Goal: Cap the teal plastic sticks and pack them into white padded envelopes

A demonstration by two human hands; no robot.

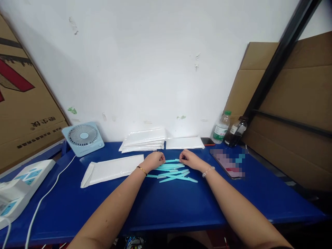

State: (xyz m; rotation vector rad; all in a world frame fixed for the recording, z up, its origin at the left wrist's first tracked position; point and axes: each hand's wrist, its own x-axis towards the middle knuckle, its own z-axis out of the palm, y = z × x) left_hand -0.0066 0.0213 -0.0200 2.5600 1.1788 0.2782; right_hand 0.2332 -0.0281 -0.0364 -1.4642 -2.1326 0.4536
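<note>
A loose pile of slim turquoise eyebrow razors (178, 177), with paler covered ends, lies crossed on the blue table (181, 204). At the far side of the pile, my left hand (155, 160) pinches the left end of one razor (172, 160). My right hand (191, 160) has its fingers closed at the right end of that same razor, so it spans level between both hands. Left of my left hand lies a white padded envelope (114, 169), its flap end pointing left.
Stacked white envelopes (144, 140) and another envelope (184, 143) lie along the wall. A dark phone (207, 141), a green-capped bottle (221, 128), a dark drink bottle (236, 131) and a blurred-screen phone (227, 164) are rightward. A blue fan (83, 138) and power strip (28, 183) stand left.
</note>
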